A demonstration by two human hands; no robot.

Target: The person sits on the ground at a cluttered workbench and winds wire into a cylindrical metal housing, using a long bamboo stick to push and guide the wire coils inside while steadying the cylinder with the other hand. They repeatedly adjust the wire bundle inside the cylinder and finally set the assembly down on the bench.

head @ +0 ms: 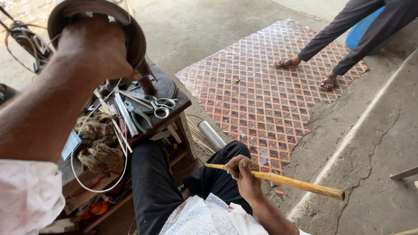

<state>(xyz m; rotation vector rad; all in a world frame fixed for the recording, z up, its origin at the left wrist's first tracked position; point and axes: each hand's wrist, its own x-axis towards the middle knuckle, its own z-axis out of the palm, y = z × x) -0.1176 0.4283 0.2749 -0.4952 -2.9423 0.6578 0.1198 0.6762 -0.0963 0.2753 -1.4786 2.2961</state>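
Patterned mat (265, 87), red-brown diamond weave, lies flat on the concrete floor (370, 143) well past the right hand, up and to its right. Another person stands at the mat's far edge: dark trousers, sandalled feet (305, 72), w/ a blue object behind, mostly cut off.

Low wooden table (180, 104) sits just below the left hand and left of the right hand. Person's own legs in black trousers (156, 182) are folded betw. table and right hand, white patterned shirt below.

Left hand (93, 50) is raised close to the camera, fingers clamped over the rim of a round brown curved object (130, 26); what it is can't be told. A thin white cord (98, 130) hangs down from near that hand in a loop over the table front.

Right hand (244, 172) is shut around a yellowish bamboo stick (300, 183), gripping near its left end; the stick runs right and slightly down from the hand, over the knee, to a cut end above the floor.

On the table under the left hand: bundles of frayed fibre (98, 143), metal rod (125, 114), pliers (138, 116), scissors (161, 106). A silvery tube (212, 135) lies on the floor betw. table leg and right hand.
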